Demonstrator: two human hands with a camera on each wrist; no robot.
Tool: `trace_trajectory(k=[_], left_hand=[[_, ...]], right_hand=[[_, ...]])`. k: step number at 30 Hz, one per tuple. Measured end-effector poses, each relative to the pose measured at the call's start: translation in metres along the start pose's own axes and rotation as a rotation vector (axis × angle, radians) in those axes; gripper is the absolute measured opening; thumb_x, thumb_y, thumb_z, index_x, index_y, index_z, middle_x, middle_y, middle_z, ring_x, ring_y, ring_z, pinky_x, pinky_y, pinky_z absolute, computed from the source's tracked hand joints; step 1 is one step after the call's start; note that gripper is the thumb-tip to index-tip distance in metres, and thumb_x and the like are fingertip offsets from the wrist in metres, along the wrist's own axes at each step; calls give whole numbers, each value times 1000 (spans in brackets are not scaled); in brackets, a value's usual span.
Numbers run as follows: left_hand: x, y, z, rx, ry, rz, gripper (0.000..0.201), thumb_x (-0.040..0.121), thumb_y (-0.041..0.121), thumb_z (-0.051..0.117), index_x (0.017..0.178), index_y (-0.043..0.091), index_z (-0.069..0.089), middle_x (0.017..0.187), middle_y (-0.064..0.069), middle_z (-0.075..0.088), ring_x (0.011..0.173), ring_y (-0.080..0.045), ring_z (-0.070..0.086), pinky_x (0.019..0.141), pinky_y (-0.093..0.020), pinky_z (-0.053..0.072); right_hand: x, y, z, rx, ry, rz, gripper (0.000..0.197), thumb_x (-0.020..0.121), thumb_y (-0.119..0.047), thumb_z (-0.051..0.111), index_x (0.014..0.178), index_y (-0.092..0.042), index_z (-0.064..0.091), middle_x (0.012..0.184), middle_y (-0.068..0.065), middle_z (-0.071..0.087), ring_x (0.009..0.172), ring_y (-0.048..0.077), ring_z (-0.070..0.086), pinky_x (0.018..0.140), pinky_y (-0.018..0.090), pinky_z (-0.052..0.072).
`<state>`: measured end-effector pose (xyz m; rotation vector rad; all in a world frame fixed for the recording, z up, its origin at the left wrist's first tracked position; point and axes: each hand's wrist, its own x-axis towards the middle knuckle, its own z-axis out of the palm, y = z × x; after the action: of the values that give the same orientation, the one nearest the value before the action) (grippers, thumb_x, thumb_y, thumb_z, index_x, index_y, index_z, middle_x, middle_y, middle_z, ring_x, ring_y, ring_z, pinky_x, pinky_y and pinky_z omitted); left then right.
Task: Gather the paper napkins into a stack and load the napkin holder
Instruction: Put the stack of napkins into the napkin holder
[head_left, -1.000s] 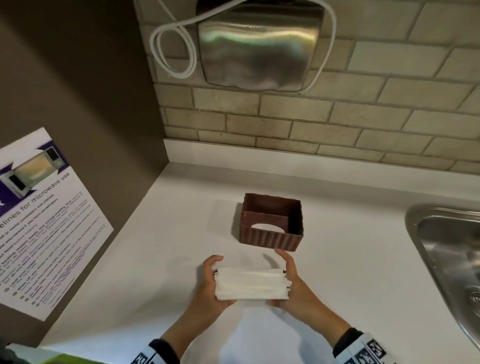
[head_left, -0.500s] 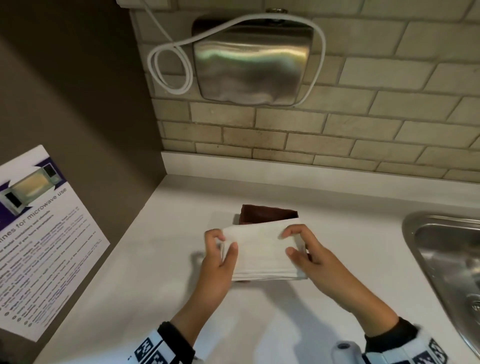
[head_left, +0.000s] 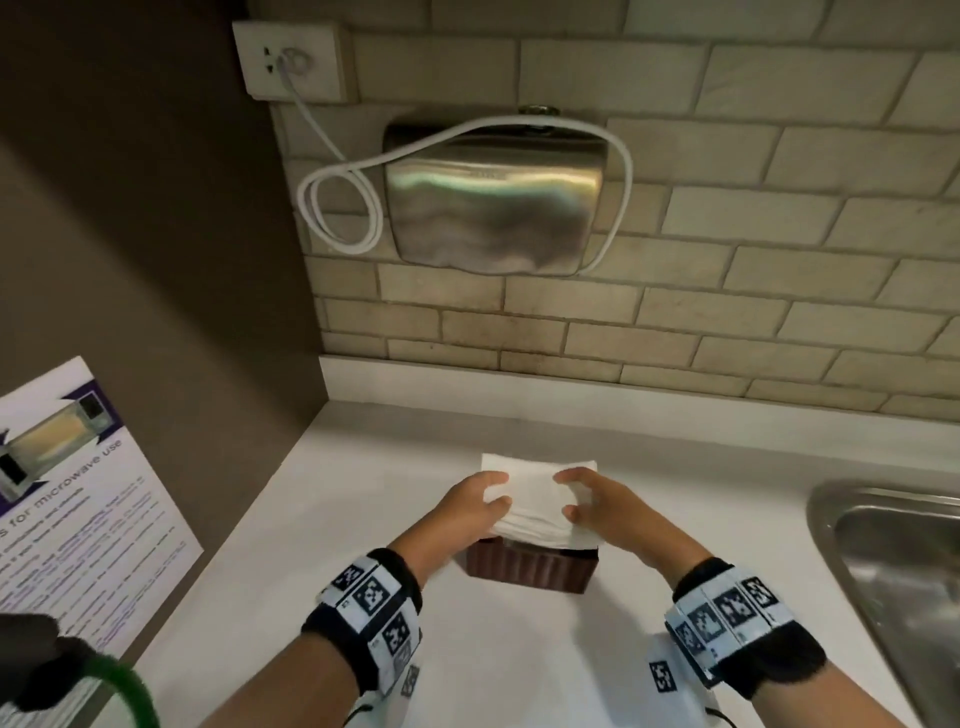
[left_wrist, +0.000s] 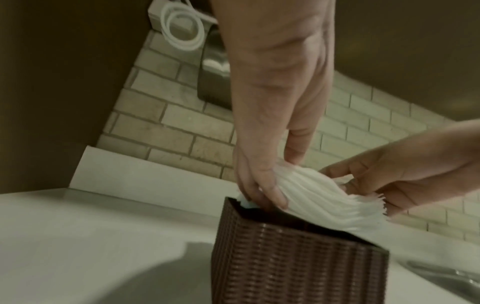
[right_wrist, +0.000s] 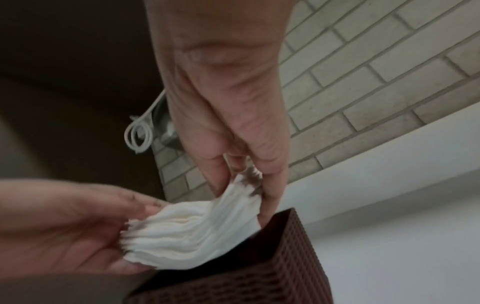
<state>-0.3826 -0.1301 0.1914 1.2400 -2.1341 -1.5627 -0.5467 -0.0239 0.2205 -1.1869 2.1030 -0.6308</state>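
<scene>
A stack of white paper napkins (head_left: 535, 491) is held over the brown woven napkin holder (head_left: 530, 567) on the white counter. My left hand (head_left: 480, 501) grips the stack's left end and my right hand (head_left: 582, 496) grips its right end. In the left wrist view the napkin stack (left_wrist: 319, 202) bends between the hands, its lower edge dipping inside the holder (left_wrist: 293, 259) at the rim. The right wrist view shows the same bent stack (right_wrist: 192, 228) above the holder's (right_wrist: 262, 273) dark opening. The holder's inside is hidden.
A steel sink (head_left: 893, 561) lies at the right. A metal wall unit (head_left: 493, 202) with a looped white cable (head_left: 340, 208) hangs on the tiled wall behind. A microwave notice sheet (head_left: 72, 499) is on the brown left wall.
Both hands carried the napkin stack from the near counter forward and onto the holder. The stack now covers the holder's opening, and the view has tilted upward.
</scene>
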Motion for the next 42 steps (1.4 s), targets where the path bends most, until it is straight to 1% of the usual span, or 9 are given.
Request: trace_trajectory(k=[5, 8, 10, 20, 28, 33, 37, 39, 42], left_hand=[[15, 0, 16, 208, -28, -119, 57, 97, 35, 49, 150, 17, 37, 154, -7, 38, 135, -25, 46, 105, -26, 40], [17, 8, 22, 326, -77, -161, 56, 99, 37, 46, 148, 10, 38, 150, -11, 44, 133, -27, 49, 103, -30, 41], [19, 11, 23, 380, -114, -173, 51, 100, 34, 44, 142, 4, 44, 146, -14, 50, 131, -29, 50, 101, -31, 42], [17, 20, 27, 414, -73, -85, 48, 102, 31, 41, 143, 6, 47, 152, -19, 41, 133, -32, 49, 106, -35, 41], [9, 8, 25, 152, 7, -95, 43, 100, 22, 44, 142, 12, 49, 147, -8, 51, 133, -24, 49, 108, -31, 39], [-40, 10, 7, -55, 147, 34, 33, 101, 18, 48, 131, 14, 60, 137, -2, 60, 126, -18, 55, 104, -27, 41], [-95, -19, 2, -246, 246, 1, 27, 99, 11, 50, 122, 11, 65, 122, -8, 69, 106, -17, 63, 93, -28, 46], [-127, -43, 4, -318, 257, -78, 27, 98, 7, 47, 118, 14, 64, 110, -7, 69, 96, -18, 63, 86, -29, 48], [-183, -85, 12, -337, 319, -148, 27, 98, 5, 49, 111, 24, 63, 102, 2, 68, 90, -15, 65, 73, -14, 49]], right_hand=[[20, -12, 19, -390, -144, 30, 45, 95, -15, 46, 139, -12, 37, 100, 9, 63, 95, 25, 63, 73, 23, 44], [28, -19, 28, -578, -173, 50, 52, 98, -11, 43, 145, -1, 25, 138, 20, 50, 121, 35, 54, 97, 35, 43], [30, -19, 35, -697, -156, 46, 56, 98, -11, 43, 148, 0, 20, 141, 23, 44, 126, 37, 49, 102, 37, 41], [33, -18, 43, -840, 54, 30, 49, 86, -14, 62, 133, -10, 47, 137, 16, 36, 124, 31, 43, 100, 35, 44], [41, -6, 43, -791, -111, -7, 40, 97, -15, 44, 136, -11, 50, 137, 19, 42, 125, 34, 49, 102, 39, 46], [21, -21, 20, -711, -49, -57, 44, 93, -27, 57, 134, -15, 46, 129, 17, 47, 115, 36, 54, 90, 42, 49], [-18, -40, 18, -546, 118, -290, 45, 94, -33, 55, 136, -20, 47, 125, 15, 51, 108, 37, 60, 88, 40, 48], [-39, -50, 33, -429, 65, -424, 38, 93, -32, 57, 130, -22, 55, 125, 10, 55, 104, 30, 63, 88, 36, 49], [-67, -58, 75, -379, -160, -577, 28, 93, -31, 58, 119, -23, 62, 120, 4, 60, 97, 22, 65, 83, 29, 47]])
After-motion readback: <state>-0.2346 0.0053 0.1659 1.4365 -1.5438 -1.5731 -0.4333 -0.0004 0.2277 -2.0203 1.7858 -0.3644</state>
